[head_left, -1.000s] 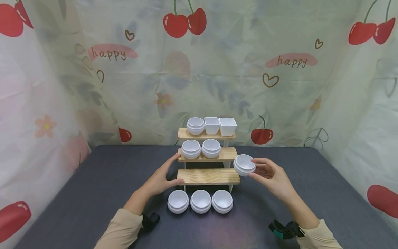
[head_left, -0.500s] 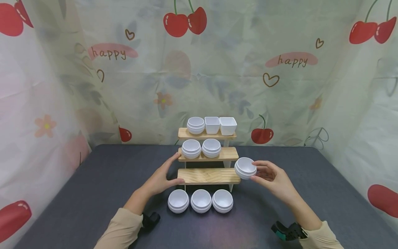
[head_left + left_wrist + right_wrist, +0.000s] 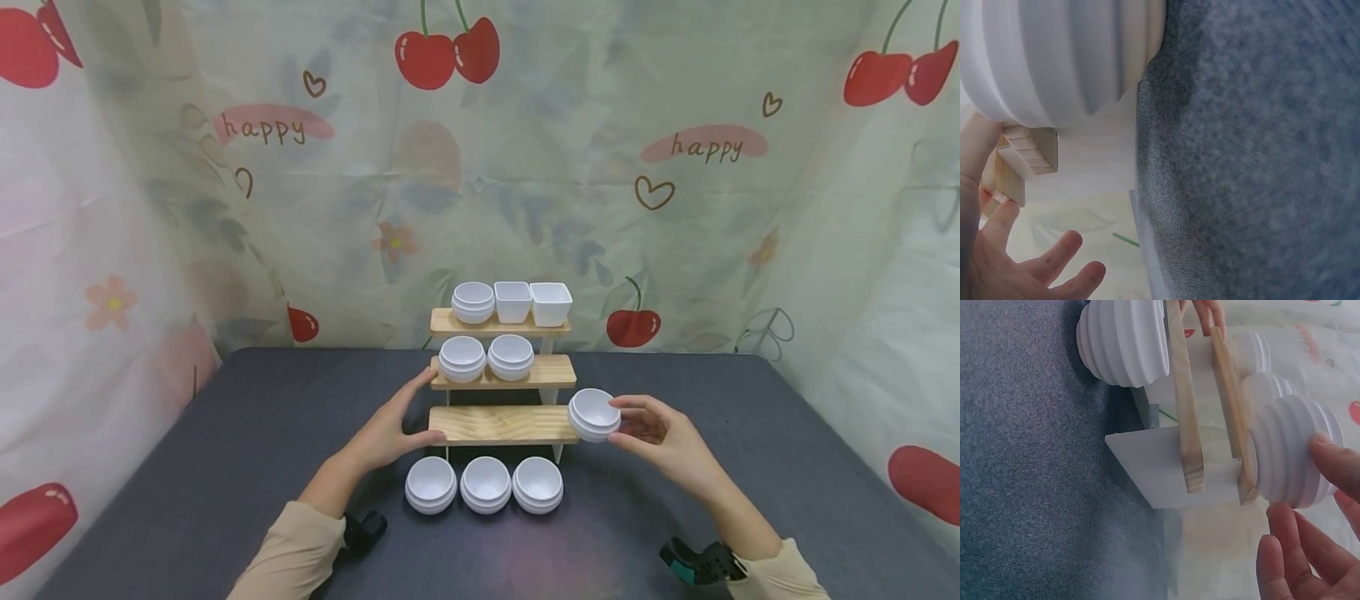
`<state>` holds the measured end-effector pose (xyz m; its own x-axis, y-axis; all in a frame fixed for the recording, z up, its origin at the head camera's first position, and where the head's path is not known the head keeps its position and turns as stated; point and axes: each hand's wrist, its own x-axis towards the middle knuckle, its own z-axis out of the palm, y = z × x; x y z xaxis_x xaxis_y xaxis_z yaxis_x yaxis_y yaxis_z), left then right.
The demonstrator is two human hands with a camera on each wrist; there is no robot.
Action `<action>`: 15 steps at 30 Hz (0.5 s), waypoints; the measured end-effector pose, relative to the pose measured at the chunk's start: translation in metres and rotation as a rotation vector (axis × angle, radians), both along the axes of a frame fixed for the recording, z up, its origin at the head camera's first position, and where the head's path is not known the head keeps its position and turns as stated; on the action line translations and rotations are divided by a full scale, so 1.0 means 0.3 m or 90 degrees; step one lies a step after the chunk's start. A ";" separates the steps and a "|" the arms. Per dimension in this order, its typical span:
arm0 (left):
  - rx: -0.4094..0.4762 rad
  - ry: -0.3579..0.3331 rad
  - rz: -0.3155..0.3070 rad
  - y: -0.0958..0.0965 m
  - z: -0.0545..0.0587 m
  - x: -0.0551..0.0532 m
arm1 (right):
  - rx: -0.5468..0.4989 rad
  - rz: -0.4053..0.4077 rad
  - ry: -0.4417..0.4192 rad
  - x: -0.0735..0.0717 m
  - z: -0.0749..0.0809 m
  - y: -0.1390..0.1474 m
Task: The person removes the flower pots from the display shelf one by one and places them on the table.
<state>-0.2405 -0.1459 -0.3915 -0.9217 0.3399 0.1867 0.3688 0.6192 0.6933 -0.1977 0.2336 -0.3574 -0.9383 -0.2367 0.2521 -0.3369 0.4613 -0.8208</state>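
Observation:
A three-step stand with pale wooden shelves (image 3: 498,424) and white supports stands at the middle of the table. My left hand (image 3: 386,432) spreads along its left side, thumb at the end of the lowest shelf and index fingertip at the middle one; the other fingers stick out in the left wrist view. My right hand (image 3: 663,433) pinches a round white ribbed bowl (image 3: 594,414) between thumb and fingers, by the right end of the lowest shelf. Two like bowls (image 3: 511,357) sit on the middle shelf. The lowest shelf is bare.
On the top shelf are a round bowl (image 3: 473,302) and two square white bowls (image 3: 551,303). Three round bowls (image 3: 486,484) line up on the dark table (image 3: 300,417) before the stand. A printed curtain (image 3: 525,225) encloses the back and sides.
My right hand has lowered the bowl slightly, moving a little to the right and toward me. My left hand has stayed at the stand.

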 end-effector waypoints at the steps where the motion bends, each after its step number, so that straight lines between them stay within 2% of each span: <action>1: 0.000 -0.001 0.000 0.000 0.000 0.001 | -0.002 0.004 -0.002 0.001 -0.001 0.002; 15: 0.003 0.000 -0.003 0.002 0.000 0.003 | 0.002 0.037 -0.034 0.007 -0.028 0.030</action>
